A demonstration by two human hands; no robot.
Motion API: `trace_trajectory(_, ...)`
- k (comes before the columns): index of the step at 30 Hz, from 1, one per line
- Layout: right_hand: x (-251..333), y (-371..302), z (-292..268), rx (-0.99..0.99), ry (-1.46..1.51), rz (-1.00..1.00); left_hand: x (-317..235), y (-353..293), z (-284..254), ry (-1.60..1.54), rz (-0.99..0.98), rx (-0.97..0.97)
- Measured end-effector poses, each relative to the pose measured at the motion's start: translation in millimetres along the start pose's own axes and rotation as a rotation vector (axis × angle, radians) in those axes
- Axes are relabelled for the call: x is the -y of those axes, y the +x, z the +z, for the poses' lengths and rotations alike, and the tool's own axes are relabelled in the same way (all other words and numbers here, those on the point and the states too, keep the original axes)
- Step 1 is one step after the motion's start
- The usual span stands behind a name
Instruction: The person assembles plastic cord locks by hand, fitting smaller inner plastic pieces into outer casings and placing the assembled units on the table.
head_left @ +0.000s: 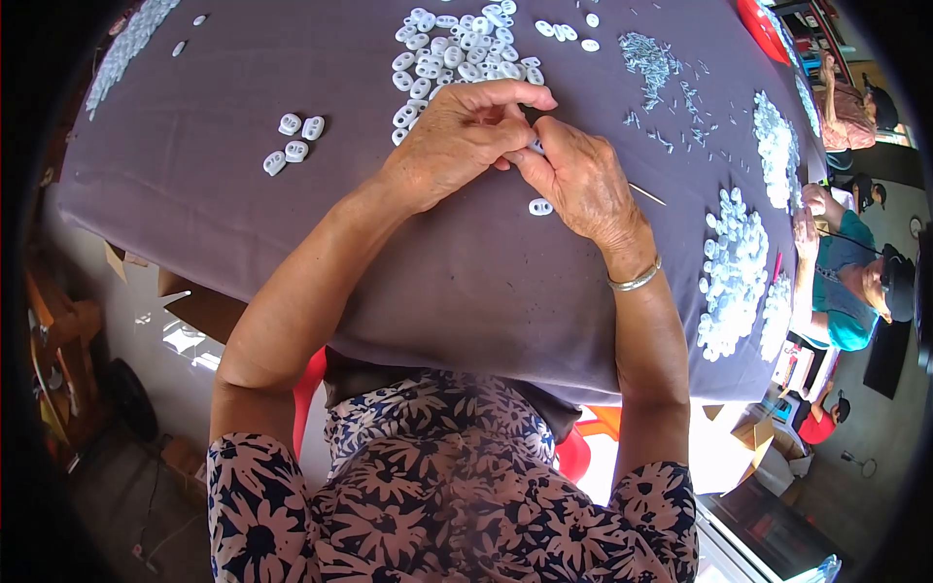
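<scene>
At the upper left of the frame a strip of small white plastic pieces (126, 44) lies along the far edge of the grey cloth-covered tabletop (194, 185). Nearer in, four white two-hole toggles (294, 141) sit apart in a loose cluster, seemingly set aside from the rest. Just above centre a big heap of toggles (457, 58) lies within easy reach of the fingers.

The left hand (457, 141) arches over from the left, wrist bent, fingertips curled shut in a pinch. It meets the right hand (578, 180) at a small white piece (535, 146) gripped between the two, held just above the tabletop, probably so both thumbs can steady it. The right hand's grip is also closed on that piece; a metal bangle (637, 280) circles the wrist. One single toggle (540, 206) lies just under the right hand, and a thin stick (646, 194) pokes out behind it.

Further right lie scattered little metal bits (651, 58), then piles of white discs (734, 272) near the tabletop's right edge. At the far right other people (855, 282) sit working.
</scene>
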State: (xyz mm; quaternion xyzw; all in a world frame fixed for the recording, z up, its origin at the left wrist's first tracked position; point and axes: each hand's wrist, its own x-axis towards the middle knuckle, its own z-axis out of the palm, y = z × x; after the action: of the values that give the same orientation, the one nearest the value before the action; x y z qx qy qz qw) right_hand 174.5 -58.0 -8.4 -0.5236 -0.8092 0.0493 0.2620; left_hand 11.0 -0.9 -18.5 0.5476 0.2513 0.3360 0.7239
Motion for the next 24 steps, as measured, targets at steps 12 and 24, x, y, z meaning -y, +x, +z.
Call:
trace_trajectory(12, 2, -7, 7, 0.016, 0.046, -0.002, -1, -3, -4, 0.049, 0.010, 0.106)
trace_trajectory(24, 0, -2, 10, -0.099, 0.062, -0.084, -8, 4, -15, 0.058, -0.007, 0.164)
